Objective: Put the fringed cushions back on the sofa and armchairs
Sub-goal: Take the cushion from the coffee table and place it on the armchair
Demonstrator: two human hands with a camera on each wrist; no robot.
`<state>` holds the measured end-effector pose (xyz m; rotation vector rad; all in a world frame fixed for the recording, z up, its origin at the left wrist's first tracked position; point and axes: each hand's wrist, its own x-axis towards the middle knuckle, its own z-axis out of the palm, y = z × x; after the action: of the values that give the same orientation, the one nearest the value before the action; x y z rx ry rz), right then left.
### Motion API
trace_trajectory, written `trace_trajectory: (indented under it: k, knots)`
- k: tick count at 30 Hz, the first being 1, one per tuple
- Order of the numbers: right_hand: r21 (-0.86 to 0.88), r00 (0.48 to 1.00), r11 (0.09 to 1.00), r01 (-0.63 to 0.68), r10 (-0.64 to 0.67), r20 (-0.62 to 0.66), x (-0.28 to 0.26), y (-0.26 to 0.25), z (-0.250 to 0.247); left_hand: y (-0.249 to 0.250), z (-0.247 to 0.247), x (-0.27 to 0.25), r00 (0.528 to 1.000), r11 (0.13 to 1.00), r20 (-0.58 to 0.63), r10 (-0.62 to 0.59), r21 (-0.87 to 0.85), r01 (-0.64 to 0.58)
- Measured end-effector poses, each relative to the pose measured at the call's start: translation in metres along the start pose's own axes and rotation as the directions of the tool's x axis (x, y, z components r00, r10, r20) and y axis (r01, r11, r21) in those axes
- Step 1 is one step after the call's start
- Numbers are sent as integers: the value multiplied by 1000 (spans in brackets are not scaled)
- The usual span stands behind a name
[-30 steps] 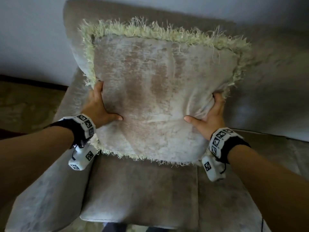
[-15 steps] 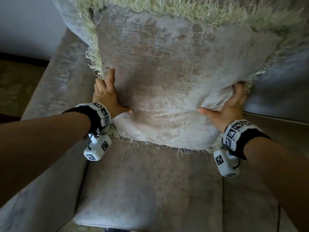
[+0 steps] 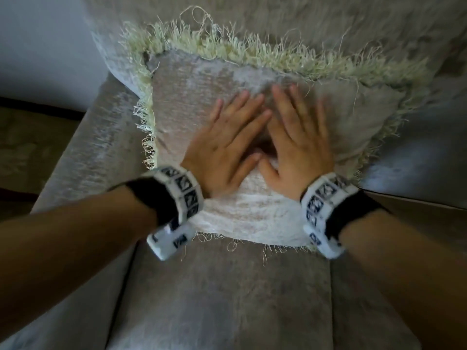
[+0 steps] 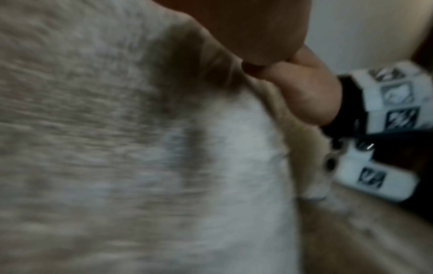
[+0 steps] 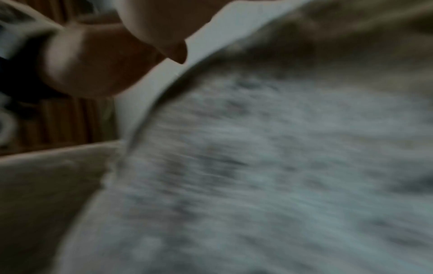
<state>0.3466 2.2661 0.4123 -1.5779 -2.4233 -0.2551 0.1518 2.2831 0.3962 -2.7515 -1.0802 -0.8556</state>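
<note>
Square beige velvet cushion (image 3: 197, 97) with a pale green-cream shaggy fringe: stands leaning against the backrest of the grey-beige velvet seat (image 3: 227, 299), in the corner by the armrest, its lower edge on the seat pad. Whether this piece is the sofa or an armchair, you cannot tell from here.

Your left hand (image 3: 225, 145) lies flat on the cushion's face, fingers straight and spread, grasping nothing. Your right hand (image 3: 298, 145) does the same just beside it, thumbs nearly meeting. Both released, palms pressing. Both hands blurred in the head view; wrist views too smeared to add much beyond fabric close under the palms.

Handling, as judged: soft, light, well stuffed; the face dents under your palms, so expect it to spring back. Pile looks sleek, likely slippery under a flat palm. Take hold at the two side edges, just inside the fringe, thumbs on the front. Avoid pulling by the fringe; loose threads stick out along the top and bottom.

Look: mottled nap, light and dark patches; fringe thickest on top, thin and stringy below.
</note>
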Motion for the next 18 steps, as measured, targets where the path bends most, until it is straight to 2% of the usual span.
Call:
trace_trajectory:
  k: [1,3,4,5,6,7,8,9,10,11,12,13,14,15,16,18]
  knots:
    - [-93,996,995,-37,45,79,6,17,7,-21,10,5,993,992,107,50,107,-61]
    - [-194,975,974,-119,151,163,-2,57,21,-68,22,2,946,945,309,99,269,-187]
    - [-213,956,960,-182,224,191,-10,75,26,-85,24,-2,929,922,359,91,322,-215]
    - [-215,921,936,-279,324,215,-19,89,28,-94,24,-6,931,910,362,52,366,-193]
    - [-194,868,894,-404,441,228,-27,97,26,-97,22,-10,948,909,318,-7,397,-126]
    - [-150,806,835,-530,551,219,-36,101,21,-95,18,-17,963,915,250,-105,404,-5]
    - [-90,756,777,-622,627,187,-42,102,15,-90,14,-23,954,910,170,-247,380,167]
    - [-29,740,749,-661,659,135,-49,100,9,-84,9,-30,919,879,87,-385,339,336]
    - [29,766,766,-642,639,71,-54,93,3,-74,5,-37,886,855,5,-463,266,445]
    - [71,825,823,-563,565,-2,-55,80,-3,-60,0,-41,891,874,-53,-450,179,452]
    - [90,902,903,-420,426,-66,-56,61,-5,-42,-1,-46,931,925,-80,-357,111,364]
    - [90,962,966,-242,252,-109,-56,35,-2,-22,2,-50,976,976,-73,-207,55,211]
    - [66,990,995,-72,80,-117,-56,9,10,-2,10,-52,997,997,-33,-70,24,70]
    - [-4,996,999,34,-35,-88,-56,-11,25,9,22,-56,1000,999,15,8,38,-8]
    - [-88,995,992,92,-94,-18,-57,-22,41,7,36,-58,997,994,75,23,101,-31]
    - [-301,979,948,107,-49,196,-63,-6,70,-33,53,-64,982,946,182,-49,323,-13]
